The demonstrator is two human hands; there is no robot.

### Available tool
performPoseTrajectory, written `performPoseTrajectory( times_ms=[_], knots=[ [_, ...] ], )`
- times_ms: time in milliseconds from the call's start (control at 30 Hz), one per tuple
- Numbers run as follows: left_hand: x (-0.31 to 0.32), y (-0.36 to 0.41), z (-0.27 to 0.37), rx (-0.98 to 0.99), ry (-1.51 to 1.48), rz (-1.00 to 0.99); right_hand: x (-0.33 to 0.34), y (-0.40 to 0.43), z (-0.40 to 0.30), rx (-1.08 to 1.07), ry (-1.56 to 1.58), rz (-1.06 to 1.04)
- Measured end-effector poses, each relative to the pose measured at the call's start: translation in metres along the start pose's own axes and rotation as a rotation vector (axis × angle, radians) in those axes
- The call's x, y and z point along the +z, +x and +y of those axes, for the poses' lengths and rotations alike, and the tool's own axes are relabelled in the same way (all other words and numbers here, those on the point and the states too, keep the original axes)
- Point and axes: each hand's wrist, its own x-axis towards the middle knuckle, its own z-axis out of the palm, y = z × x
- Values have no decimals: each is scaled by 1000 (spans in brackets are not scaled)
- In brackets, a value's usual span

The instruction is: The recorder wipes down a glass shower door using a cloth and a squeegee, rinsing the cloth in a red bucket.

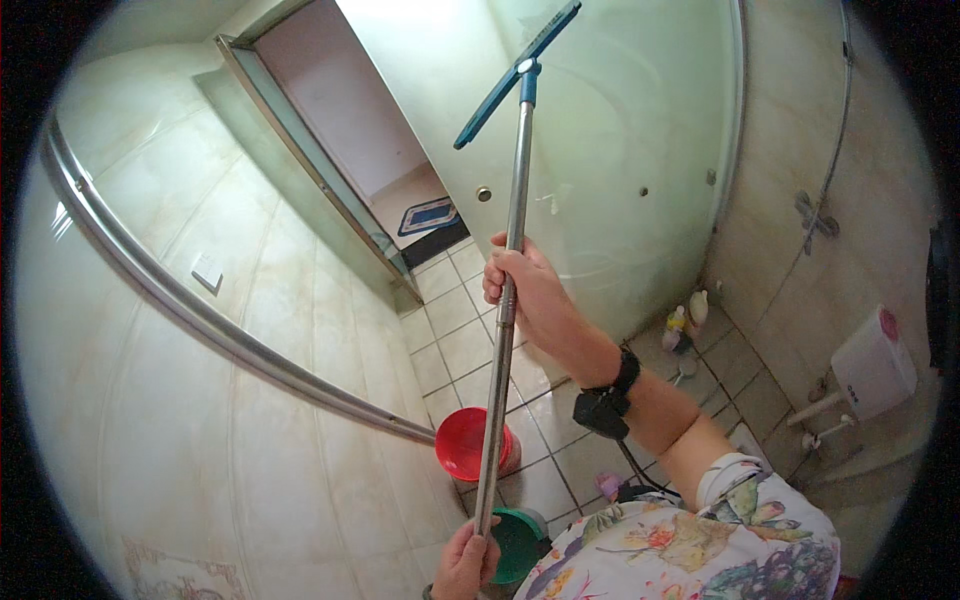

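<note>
A long metal pole (pixel 518 180) slants up through the middle of the view, with a blue squeegee-like head (pixel 495 101) hinged at its far end. The head is raised in front of the frosted glass panel (pixel 630 120); whether it touches the glass I cannot tell. My right hand (pixel 525 281) is closed around the middle of the pole, near its joint, and a black device is strapped to that wrist. Lower down, my left hand (pixel 466 562) grips the pole near its lower visible part, close to a green bucket (pixel 521 551).
A red bucket (pixel 459 444) stands on the tiled floor beside the left wall, which carries a metal rail (pixel 247 341). Bottles (pixel 676 322) stand in the far corner. At right is a white cistern (pixel 874 364). A mat (pixel 429 216) lies beyond the doorway.
</note>
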Motion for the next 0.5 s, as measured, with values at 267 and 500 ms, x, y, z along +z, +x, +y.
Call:
performPoseTrajectory(
  times_ms=[267,500],
  knots=[
    [-8,36,-42,-27,69,106,-55,0,39,-113,-264,98],
    [-22,43,-100,2,290,179,-122,-35,105,37,-248,269]
  ],
)
